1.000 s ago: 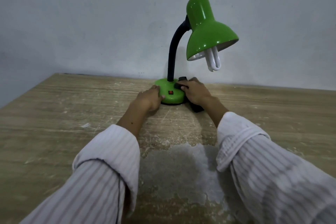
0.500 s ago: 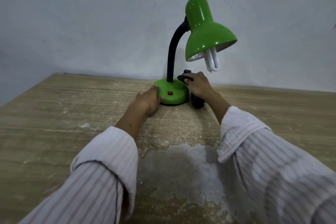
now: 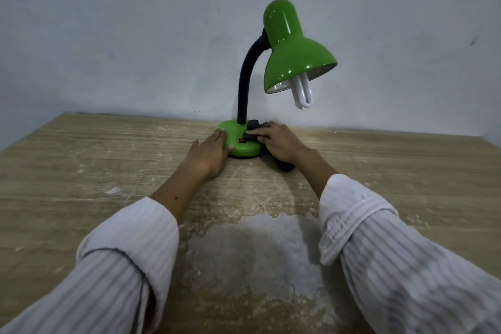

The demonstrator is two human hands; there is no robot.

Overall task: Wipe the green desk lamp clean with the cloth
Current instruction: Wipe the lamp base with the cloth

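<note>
A green desk lamp [image 3: 290,54] stands upright at the back of the table, with a black bent neck, a white bulb and a round green base [image 3: 238,141] bearing a red switch. My left hand [image 3: 211,153] lies flat on the table, fingertips pressed against the base's left side. My right hand [image 3: 279,141] holds a dark grey cloth [image 3: 253,127] against the base's right top, beside the neck. Most of the cloth is hidden under that hand; one end sticks out on the table below my wrist.
The wooden table [image 3: 81,171] is scratched, and a large worn pale patch [image 3: 254,252] lies between my sleeves. A grey wall [image 3: 135,35] rises directly behind the lamp. The table's back right corner shows at the far right.
My right hand with the cloth dropped from beside the base onto its top right. The left hand stayed against the base. The camera view shifted, so the lamp appears more to the right.
</note>
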